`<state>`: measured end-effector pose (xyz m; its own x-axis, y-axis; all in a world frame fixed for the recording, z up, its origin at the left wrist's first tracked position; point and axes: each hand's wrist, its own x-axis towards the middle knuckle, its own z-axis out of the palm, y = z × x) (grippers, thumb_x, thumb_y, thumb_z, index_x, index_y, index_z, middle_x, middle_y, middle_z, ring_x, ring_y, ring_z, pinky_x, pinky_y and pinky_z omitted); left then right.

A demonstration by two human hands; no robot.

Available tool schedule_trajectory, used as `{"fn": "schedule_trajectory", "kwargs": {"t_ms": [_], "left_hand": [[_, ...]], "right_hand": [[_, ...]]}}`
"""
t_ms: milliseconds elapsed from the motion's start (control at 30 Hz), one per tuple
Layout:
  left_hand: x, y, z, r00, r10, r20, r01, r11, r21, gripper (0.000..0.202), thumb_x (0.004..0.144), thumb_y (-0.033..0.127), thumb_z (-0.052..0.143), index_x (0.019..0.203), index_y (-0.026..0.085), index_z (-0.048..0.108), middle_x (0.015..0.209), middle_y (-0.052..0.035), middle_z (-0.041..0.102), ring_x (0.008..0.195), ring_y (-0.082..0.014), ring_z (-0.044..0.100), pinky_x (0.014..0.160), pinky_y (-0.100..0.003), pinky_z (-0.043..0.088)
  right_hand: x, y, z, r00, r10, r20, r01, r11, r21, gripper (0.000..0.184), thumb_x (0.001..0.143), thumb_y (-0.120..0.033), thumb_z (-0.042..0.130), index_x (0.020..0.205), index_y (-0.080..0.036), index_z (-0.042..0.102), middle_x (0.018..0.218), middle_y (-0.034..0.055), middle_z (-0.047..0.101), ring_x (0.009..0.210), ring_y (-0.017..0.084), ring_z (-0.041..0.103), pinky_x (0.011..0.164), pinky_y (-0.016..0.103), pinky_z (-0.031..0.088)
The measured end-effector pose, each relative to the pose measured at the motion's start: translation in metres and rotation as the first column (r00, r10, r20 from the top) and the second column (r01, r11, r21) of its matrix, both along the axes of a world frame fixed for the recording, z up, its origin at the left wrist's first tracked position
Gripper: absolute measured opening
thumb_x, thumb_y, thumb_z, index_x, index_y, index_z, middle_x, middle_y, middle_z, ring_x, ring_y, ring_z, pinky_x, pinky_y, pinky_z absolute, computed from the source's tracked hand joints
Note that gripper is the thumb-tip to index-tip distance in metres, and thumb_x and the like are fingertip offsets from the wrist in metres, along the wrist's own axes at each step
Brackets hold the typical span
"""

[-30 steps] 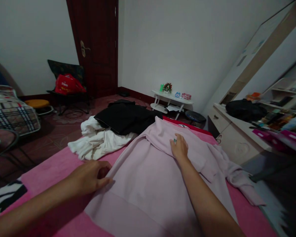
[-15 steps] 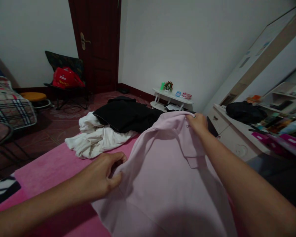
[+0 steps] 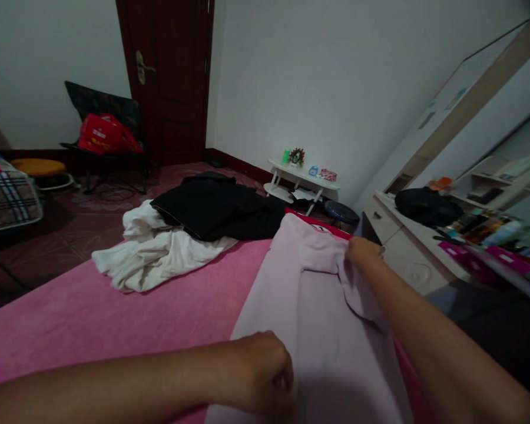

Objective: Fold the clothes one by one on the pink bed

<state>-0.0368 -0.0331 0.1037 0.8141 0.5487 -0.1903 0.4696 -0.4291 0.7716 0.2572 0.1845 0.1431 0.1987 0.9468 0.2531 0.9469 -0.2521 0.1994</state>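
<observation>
A pale pink top [image 3: 267, 306] lies lengthwise on the pink bed cover [image 3: 181, 312], with folded layers along its middle and right side. My left hand [image 3: 262, 371] is closed at the near part of the top, its fingertips curled down and partly hidden. Toward the far right corner, my right hand [image 3: 363, 256] grips the cloth in closed fingers. To the left of the top, a black garment [image 3: 221, 206] rests partly over a crumpled white garment [image 3: 159, 253].
A dresser [image 3: 413, 235] with a black bag [image 3: 426, 205] and bottles stands on the right. At the back are a small white shelf [image 3: 302, 174] and a dark round stool [image 3: 342, 212]. A folding chair holds a red bag [image 3: 108, 135] near the brown door [image 3: 172, 82].
My left hand has moved right and nearer, bringing the top's left edge inward over it. My right hand has lowered slightly. The top now lies flatter, and the view has shifted a little.
</observation>
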Motion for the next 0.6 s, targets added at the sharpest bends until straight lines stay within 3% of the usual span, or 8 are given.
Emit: {"fn": "schedule_trajectory", "kwargs": {"t_ms": [100, 167, 233, 300, 367, 433, 533, 600], "left_hand": [[0.014, 0.023, 0.001, 0.989, 0.141, -0.038, -0.132, 0.975, 0.181, 0.023, 0.082, 0.035, 0.054, 0.073, 0.018, 0.066, 0.068, -0.0018, 0.061, 0.065, -0.0152, 0.058, 0.060, -0.024, 0.044], [0.022, 0.042, -0.005, 0.956, 0.291, 0.034, -0.281, 0.877, 0.390, 0.024, 0.085, 0.032, 0.051, 0.093, 0.018, 0.068, 0.092, -0.0075, 0.067, 0.084, -0.0206, 0.062, 0.075, -0.030, 0.048], [0.028, 0.059, -0.021, 0.920, 0.376, 0.112, -0.373, 0.754, 0.540, 0.041, 0.085, 0.035, 0.052, 0.122, 0.017, 0.059, 0.125, -0.0140, 0.058, 0.114, -0.0281, 0.054, 0.096, -0.039, 0.043], [0.032, 0.073, -0.043, 0.909, 0.406, 0.098, -0.377, 0.700, 0.606, 0.062, 0.086, 0.046, 0.052, 0.139, 0.016, 0.043, 0.147, -0.0185, 0.037, 0.135, -0.0353, 0.033, 0.109, -0.050, 0.027], [0.033, 0.081, -0.063, 0.916, 0.399, 0.033, -0.330, 0.707, 0.626, 0.068, 0.088, 0.054, 0.045, 0.145, 0.018, 0.036, 0.154, -0.0186, 0.024, 0.142, -0.0384, 0.016, 0.113, -0.057, 0.013], [0.032, 0.084, -0.075, 0.927, 0.376, -0.008, -0.287, 0.722, 0.630, 0.067, 0.090, 0.057, 0.038, 0.147, 0.022, 0.033, 0.156, -0.0168, 0.018, 0.144, -0.0383, 0.010, 0.113, -0.060, 0.006], [0.031, 0.083, -0.076, 0.933, 0.359, -0.021, -0.269, 0.735, 0.623, 0.066, 0.091, 0.058, 0.034, 0.148, 0.024, 0.031, 0.157, -0.0160, 0.015, 0.144, -0.0380, 0.006, 0.113, -0.061, 0.003], [0.030, 0.082, -0.073, 0.936, 0.350, -0.023, -0.264, 0.746, 0.612, 0.065, 0.092, 0.058, 0.032, 0.148, 0.025, 0.030, 0.157, -0.0164, 0.015, 0.144, -0.0381, 0.005, 0.113, -0.062, 0.004]], "right_hand": [[-0.011, 0.006, -0.019, 0.999, 0.049, -0.014, -0.049, 0.998, 0.031, 0.037, 0.077, -0.011, 0.054, 0.113, -0.012, 0.065, 0.111, 0.0218, 0.062, 0.106, 0.035, 0.061, 0.084, 0.050, 0.048], [-0.025, 0.015, -0.026, 0.988, 0.146, -0.041, -0.144, 0.988, 0.050, 0.041, 0.080, -0.012, 0.051, 0.119, -0.016, 0.062, 0.117, 0.0175, 0.060, 0.108, 0.030, 0.060, 0.087, 0.042, 0.048], [-0.041, 0.025, -0.033, 0.964, 0.257, -0.074, -0.253, 0.966, 0.058, 0.039, 0.082, -0.014, 0.050, 0.119, -0.018, 0.061, 0.120, 0.0129, 0.060, 0.109, 0.024, 0.060, 0.090, 0.035, 0.047], [-0.058, 0.032, -0.042, 0.927, 0.364, -0.092, -0.358, 0.931, 0.073, 0.038, 0.085, -0.016, 0.048, 0.122, -0.018, 0.058, 0.125, 0.0105, 0.058, 0.113, 0.021, 0.057, 0.095, 0.030, 0.044], [-0.074, 0.035, -0.053, 0.889, 0.448, -0.093, -0.441, 0.893, 0.093, 0.042, 0.088, -0.020, 0.046, 0.129, -0.017, 0.053, 0.133, 0.0100, 0.054, 0.121, 0.021, 0.051, 0.101, 0.030, 0.040], [-0.087, 0.036, -0.065, 0.840, 0.535, -0.086, -0.525, 0.843, 0.119, 0.047, 0.091, -0.024, 0.045, 0.138, -0.017, 0.044, 0.144, 0.0098, 0.045, 0.130, 0.021, 0.043, 0.107, 0.032, 0.034], [-0.097, 0.041, -0.085, 0.729, 0.677, -0.104, -0.671, 0.736, 0.091, 0.054, 0.095, -0.033, 0.041, 0.147, -0.022, 0.030, 0.156, 0.0055, 0.025, 0.141, 0.020, 0.025, 0.114, 0.036, 0.022], [-0.100, 0.051, -0.096, 0.734, 0.654, -0.182, -0.668, 0.743, -0.025, 0.055, 0.097, -0.041, 0.035, 0.149, -0.028, 0.024, 0.158, 0.0015, 0.019, 0.144, 0.019, 0.017, 0.116, 0.039, 0.017]]}}
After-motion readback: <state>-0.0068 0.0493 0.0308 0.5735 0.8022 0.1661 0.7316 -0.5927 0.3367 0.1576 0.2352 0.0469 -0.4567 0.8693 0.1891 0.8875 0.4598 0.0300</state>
